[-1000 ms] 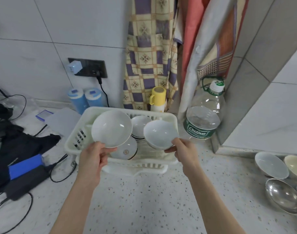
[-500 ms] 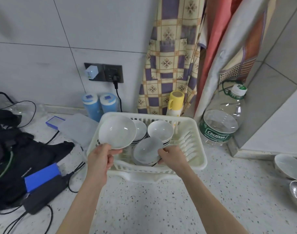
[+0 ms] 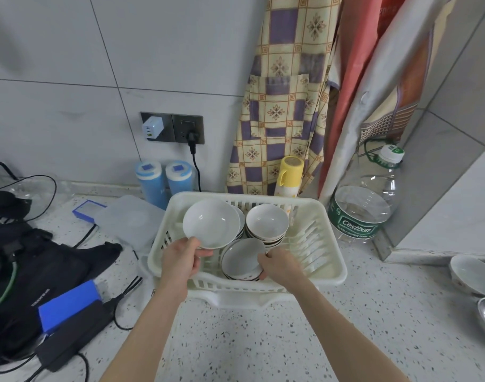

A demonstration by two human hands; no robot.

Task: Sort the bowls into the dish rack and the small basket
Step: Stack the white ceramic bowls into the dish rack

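The large clear water bottle [image 3: 364, 205], just right of the white dish rack [image 3: 329, 260], wears a green label reading "Cestbon", with a smaller line beneath that looks like "Purified Drinking Water". Left of the rack, the blue box [image 3: 67, 306] carries small dark lettering, too blurred to read.

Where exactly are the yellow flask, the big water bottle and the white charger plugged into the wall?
yellow flask [image 3: 289, 175], head view, on the side of its body.
big water bottle [image 3: 364, 208], head view, on its clear wall above the green label.
white charger [image 3: 152, 128], head view, on its front face.
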